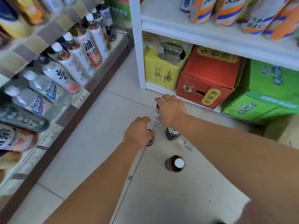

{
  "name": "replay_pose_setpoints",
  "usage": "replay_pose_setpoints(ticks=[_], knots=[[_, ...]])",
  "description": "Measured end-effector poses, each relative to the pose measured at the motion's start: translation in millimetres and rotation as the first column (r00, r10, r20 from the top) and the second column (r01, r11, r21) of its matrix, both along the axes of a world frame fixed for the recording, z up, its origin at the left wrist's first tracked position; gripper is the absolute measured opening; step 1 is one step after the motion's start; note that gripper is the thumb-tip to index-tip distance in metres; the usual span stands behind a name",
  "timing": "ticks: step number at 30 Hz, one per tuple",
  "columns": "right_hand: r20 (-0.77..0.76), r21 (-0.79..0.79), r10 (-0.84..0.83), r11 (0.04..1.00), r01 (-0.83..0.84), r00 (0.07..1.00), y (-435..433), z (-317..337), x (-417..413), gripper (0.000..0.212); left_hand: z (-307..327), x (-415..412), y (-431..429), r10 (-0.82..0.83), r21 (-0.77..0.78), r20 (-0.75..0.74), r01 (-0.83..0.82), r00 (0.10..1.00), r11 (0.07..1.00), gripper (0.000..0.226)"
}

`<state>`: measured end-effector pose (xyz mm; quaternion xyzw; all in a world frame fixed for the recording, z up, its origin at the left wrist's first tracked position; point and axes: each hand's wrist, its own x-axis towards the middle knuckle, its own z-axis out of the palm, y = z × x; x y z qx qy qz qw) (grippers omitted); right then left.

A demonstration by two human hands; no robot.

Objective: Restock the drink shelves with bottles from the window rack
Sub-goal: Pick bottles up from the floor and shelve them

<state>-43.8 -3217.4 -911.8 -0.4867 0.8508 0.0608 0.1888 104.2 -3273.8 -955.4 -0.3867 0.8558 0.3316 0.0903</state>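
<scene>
Several dark drink bottles stand on the tiled floor between two shelf units. My left hand [138,131] curls round the top of one dark bottle [150,141], of which only the lower part shows below the fingers. My right hand [171,109] reaches further forward, with its fingers curled over the top of another bottle [157,107] that is mostly hidden. A third dark bottle [171,135] stands just under my right wrist. A fourth with a white cap [175,163] stands alone, nearer to me. Clear crumpled plastic [155,122] lies between my hands.
The drink shelves [76,101] on the left hold rows of tea and water bottles behind price tags. A white rack [137,46] on the right holds yellow [159,71], red [208,78] and green [265,92] cartons below and orange-labelled bottles [229,12] above.
</scene>
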Motion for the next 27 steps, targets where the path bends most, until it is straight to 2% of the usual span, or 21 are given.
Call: replay_pose_setpoints(ticks=[2,5,10,14,17,20,23,27], knots=[[-0.009,0.058,0.005,0.998,-0.004,1.000,-9,-24,-7,0.062,-30,-1,-4,-0.029,-0.015,0.080,0.030,0.996,0.999,0.058],[-0.039,0.061,0.048,0.997,-0.046,0.998,-17,-46,-10,0.051,-61,-2,-3,-0.065,-0.042,0.135,0.071,0.989,0.997,0.045],[-0.111,0.074,0.100,0.993,-0.092,0.989,-26,-47,-11,0.043,-86,-1,-3,0.096,-0.005,0.011,-0.096,0.995,0.995,0.037],[-0.112,0.033,0.080,0.996,-0.077,0.990,-13,-31,-12,0.041,-53,8,-12,0.208,0.031,-0.090,-0.206,0.974,0.978,0.035],[-0.089,-0.020,0.059,0.998,-0.061,0.994,-9,9,-7,0.040,10,17,-25,0.288,0.059,-0.193,-0.282,0.938,0.958,0.029],[0.021,-0.081,0.036,0.996,-0.034,0.999,-7,79,2,0.033,103,30,-35,0.365,0.071,-0.297,-0.361,0.882,0.930,0.027],[0.141,-0.183,0.043,0.983,-0.016,0.989,-12,177,11,0.028,216,44,-44,0.434,0.095,-0.361,-0.430,0.825,0.898,0.030],[0.230,-0.352,0.152,0.934,-0.063,0.961,-30,350,28,0.028,384,66,-57,0.412,0.039,-0.417,-0.437,0.810,0.899,0.023]])
